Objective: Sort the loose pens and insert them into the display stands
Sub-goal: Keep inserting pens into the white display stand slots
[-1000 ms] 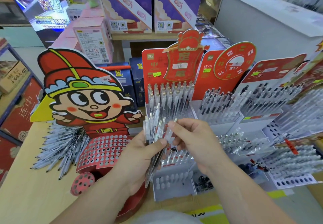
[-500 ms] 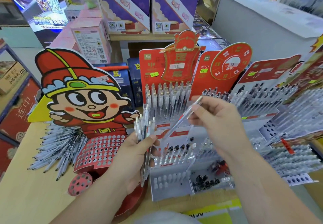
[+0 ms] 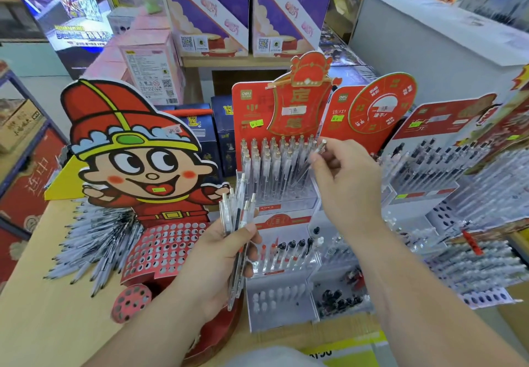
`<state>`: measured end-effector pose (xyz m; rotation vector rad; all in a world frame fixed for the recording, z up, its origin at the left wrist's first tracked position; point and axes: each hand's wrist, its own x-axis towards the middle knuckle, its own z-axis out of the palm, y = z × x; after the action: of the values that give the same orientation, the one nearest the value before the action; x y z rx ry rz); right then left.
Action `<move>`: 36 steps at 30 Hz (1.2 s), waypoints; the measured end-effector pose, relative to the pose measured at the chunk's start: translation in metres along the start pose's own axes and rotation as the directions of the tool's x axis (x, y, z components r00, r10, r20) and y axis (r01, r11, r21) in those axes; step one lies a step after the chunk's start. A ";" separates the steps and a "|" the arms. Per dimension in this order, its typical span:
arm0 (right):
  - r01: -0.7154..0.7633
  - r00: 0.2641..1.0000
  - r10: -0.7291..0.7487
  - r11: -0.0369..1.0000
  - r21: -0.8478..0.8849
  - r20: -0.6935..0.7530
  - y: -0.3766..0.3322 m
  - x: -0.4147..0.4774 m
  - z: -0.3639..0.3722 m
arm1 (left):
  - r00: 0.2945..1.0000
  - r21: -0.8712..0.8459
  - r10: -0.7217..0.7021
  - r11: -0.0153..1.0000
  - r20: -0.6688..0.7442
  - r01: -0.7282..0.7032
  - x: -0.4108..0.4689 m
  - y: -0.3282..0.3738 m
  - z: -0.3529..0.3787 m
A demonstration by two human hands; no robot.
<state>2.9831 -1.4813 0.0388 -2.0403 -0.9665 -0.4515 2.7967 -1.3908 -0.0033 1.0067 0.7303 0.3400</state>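
The left hand (image 3: pixel 220 257) has its fingers curled round a bundle of pens (image 3: pixel 239 220) held upright above the table (image 3: pixel 43 323), while the right hand (image 3: pixel 347 186) pinches a single pen (image 3: pixel 313 157), tilted, against the right end of the red stand (image 3: pixel 249 114).

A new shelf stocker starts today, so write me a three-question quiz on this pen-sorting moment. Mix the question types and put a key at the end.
1. What does the left hand grip? A) a bundle of clear pens B) one red marker C) nothing
2. True or false: many holes in the red panel of the cartoon character stand are empty.
3. Fill in: the single clear pen, held by the top tier of the red-backed stand, is pinched by the ___ hand.
Key: 1 A; 2 true; 3 right hand.
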 end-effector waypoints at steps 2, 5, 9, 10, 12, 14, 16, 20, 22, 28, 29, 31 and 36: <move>-0.002 1.000 0.002 1.000 -0.018 0.027 0.000 -0.001 0.007 | 1.000 -0.001 0.003 1.000 -0.002 -0.003 0.000 0.000 -0.001; -0.008 0.998 0.007 1.000 0.026 0.056 0.000 -0.002 0.016 | 1.000 -0.013 0.005 1.000 -0.007 -0.005 0.001 0.000 -0.002; -0.070 0.994 0.060 0.990 0.118 0.088 0.000 -0.005 0.024 | 1.000 -0.007 0.013 1.000 -0.008 -0.013 0.002 0.000 -0.004; -0.083 0.993 0.073 0.990 0.118 0.090 0.000 -0.006 0.025 | 1.000 -0.009 0.015 1.000 -0.007 -0.015 0.002 0.001 -0.004; -0.107 0.991 0.097 0.987 0.123 0.091 0.003 -0.006 0.029 | 1.000 -0.014 0.020 1.000 -0.009 -0.020 0.001 0.001 -0.004; -0.123 0.989 0.112 0.986 0.115 0.101 0.004 -0.005 0.031 | 1.000 -0.014 0.023 1.000 -0.008 -0.023 0.000 0.002 -0.005; -0.132 0.987 0.119 0.985 0.113 0.111 0.005 -0.005 0.032 | 1.000 -0.014 0.018 1.000 -0.001 -0.018 0.000 0.003 -0.005; -0.125 0.988 0.113 0.986 0.111 0.108 0.004 -0.006 0.035 | 1.000 -0.015 0.013 1.000 0.013 -0.013 -0.001 0.005 -0.005; -0.130 0.986 0.119 0.986 0.103 0.113 0.004 -0.006 0.035 | 1.000 -0.013 0.013 1.000 0.019 -0.013 -0.001 0.006 -0.004; -0.099 0.992 0.090 0.989 0.109 0.089 -0.004 -0.011 0.022 | 0.998 0.016 0.023 1.000 0.065 -0.024 -0.005 0.011 0.001; -0.075 0.995 0.067 0.992 0.099 0.080 -0.007 -0.013 0.017 | 0.996 0.024 0.027 0.999 0.080 -0.029 -0.005 0.012 0.001; -0.038 0.996 0.031 0.995 0.094 0.080 -0.014 -0.018 0.006 | 0.993 0.040 0.032 0.999 0.114 -0.036 -0.006 0.013 0.003; -0.412 0.850 0.258 0.869 0.275 0.459 -0.028 -0.038 -0.006 | 0.983 0.039 0.047 0.998 0.177 -0.055 -0.005 0.011 0.013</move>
<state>2.9371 -1.4936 0.0346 -1.9319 -0.8178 0.3470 2.8027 -1.3962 0.0128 1.0836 0.5546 0.2763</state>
